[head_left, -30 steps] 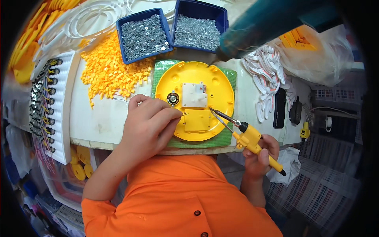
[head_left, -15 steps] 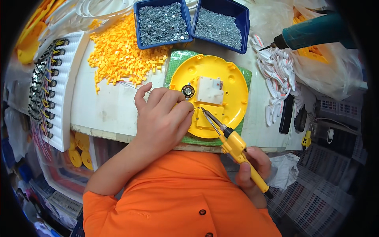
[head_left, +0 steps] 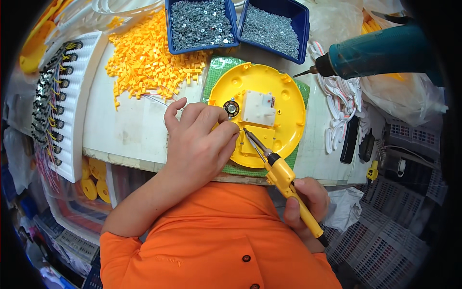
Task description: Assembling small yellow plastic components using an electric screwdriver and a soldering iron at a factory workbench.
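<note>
My right hand (head_left: 310, 200) is wrapped round the handle of a yellow soldering iron (head_left: 281, 173) with a thin solder-feed tube beside its barrel. The iron's tip touches down at the edge of a raised yellow battery box (head_left: 260, 135). That box is part of a round yellow plastic housing (head_left: 292, 103), which also carries a white gearbox-like block (head_left: 255, 107) and a small round speaker (head_left: 231, 109). My left hand (head_left: 199, 137) rests over the housing's left edge. Its thumb and forefinger pinch a thin wire beside the iron's tip; the fingers partly hide it.
Under the housing lies a green mat (head_left: 221, 72). Behind are yellow plastic pieces (head_left: 149, 58) and two blue bins of screws (head_left: 202, 26) (head_left: 269, 31). A teal electric screwdriver (head_left: 375, 50) hangs at right, above white cables (head_left: 339, 96). A white foam tray (head_left: 79, 106) holds wired speakers at left.
The electric screwdriver has swung left and nearer, toward the housing. Both hands and the soldering iron keep nearly the same place on the housing; the whole view has shifted slightly.
</note>
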Available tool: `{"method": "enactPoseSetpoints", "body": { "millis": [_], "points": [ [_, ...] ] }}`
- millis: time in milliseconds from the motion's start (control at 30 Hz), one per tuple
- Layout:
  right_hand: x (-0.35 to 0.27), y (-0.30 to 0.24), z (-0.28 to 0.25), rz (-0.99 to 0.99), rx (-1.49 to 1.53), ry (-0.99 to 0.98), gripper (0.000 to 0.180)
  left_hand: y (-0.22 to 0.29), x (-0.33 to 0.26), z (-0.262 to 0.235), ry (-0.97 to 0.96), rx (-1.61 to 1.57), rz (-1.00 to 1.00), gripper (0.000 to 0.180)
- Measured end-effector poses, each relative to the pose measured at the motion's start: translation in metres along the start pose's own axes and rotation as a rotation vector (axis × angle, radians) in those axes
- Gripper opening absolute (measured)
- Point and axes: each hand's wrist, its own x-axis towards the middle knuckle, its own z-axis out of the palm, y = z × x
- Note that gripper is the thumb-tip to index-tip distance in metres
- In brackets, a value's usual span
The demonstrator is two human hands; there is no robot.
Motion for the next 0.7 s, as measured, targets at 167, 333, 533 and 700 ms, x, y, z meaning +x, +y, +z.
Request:
{"method": "enactPoseSetpoints", "body": {
  "millis": [167,333,533,700],
  "points": [
    [0.012,-0.003,0.0,-0.081,0.02,-0.028,0.029,0.0,0.001,-0.001,-0.008,0.0,-0.003,0.014],
    [0.017,-0.011,-0.003,-0.03,-0.054,-0.05,0.028,-0.002,0.0,0.001,0.002,0.013,0.01,0.013],
    [0.021,-0.011,-0.004,-0.076,-0.039,-0.066,0.031,-0.002,0.0,0.001,0.003,0.011,0.013,0.013],
    [0.023,-0.011,-0.007,-0.107,-0.043,-0.078,0.032,-0.001,0.002,0.0,0.002,0.003,0.019,0.013]
  ]
}}
